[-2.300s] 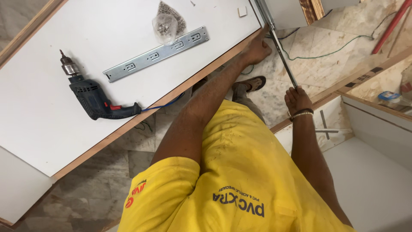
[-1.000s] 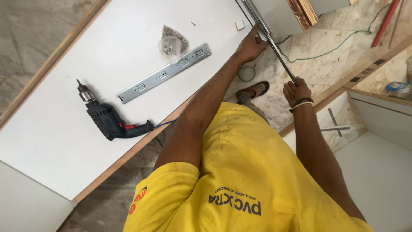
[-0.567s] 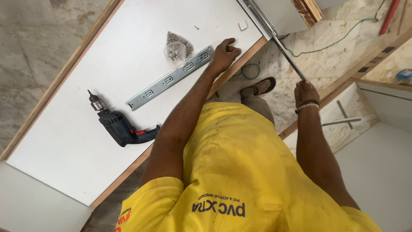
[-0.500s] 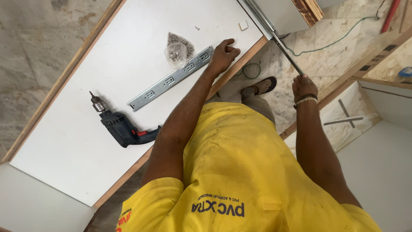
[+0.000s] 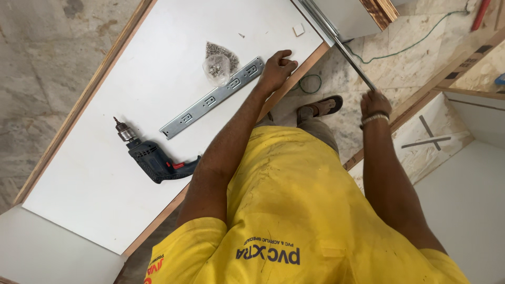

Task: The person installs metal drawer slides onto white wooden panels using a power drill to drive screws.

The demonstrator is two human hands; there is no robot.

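Left hand (image 5: pixel 277 69) resting fingers curled at near end of drawer slide (image 5: pixel 212 98), slide lying diagonally on white board (image 5: pixel 105 173) near its edge, right hand (image 5: pixel 372 103) gripping slim metal rail (image 5: pixel 342 47) running far-left, bare board lying around drill (image 5: pixel 152 160).

On the white desk (image 5: pixel 105 173), the broad stretch below the drill (image 5: pixel 152 160) lies open to a reaching hand. Further up, the drawer slide (image 5: pixel 213 97) runs slantwise and bars the way, with the screw bag (image 5: pixel 217 66) just beside it. The left hand (image 5: pixel 276 68) rests at the slide's end by the desk edge. The right hand (image 5: pixel 374 104) holds the long metal rail (image 5: pixel 336 39) above the floor.
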